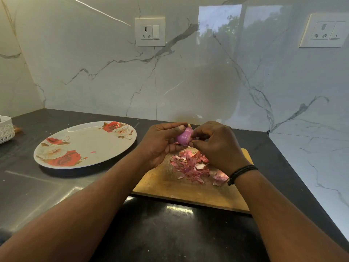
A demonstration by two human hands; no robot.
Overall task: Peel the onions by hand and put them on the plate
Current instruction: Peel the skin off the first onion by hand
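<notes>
My left hand (160,142) grips a small purple onion (184,137) above the far end of a wooden cutting board (170,184), thumb on top. My right hand (217,144) pinches at the onion's right side with curled fingers. The onion's visible face is smooth and shiny. A pile of pink onion skins (192,167) lies on the board beneath my hands. A white plate with red roses (83,142) sits to the left on the counter, holding only a tiny skin scrap (93,152).
The dark counter (47,190) runs into a marble-tiled corner; the wall closes in on the right. A white lattice basket (5,129) stands at the far left edge. Two wall sockets (150,32) sit above.
</notes>
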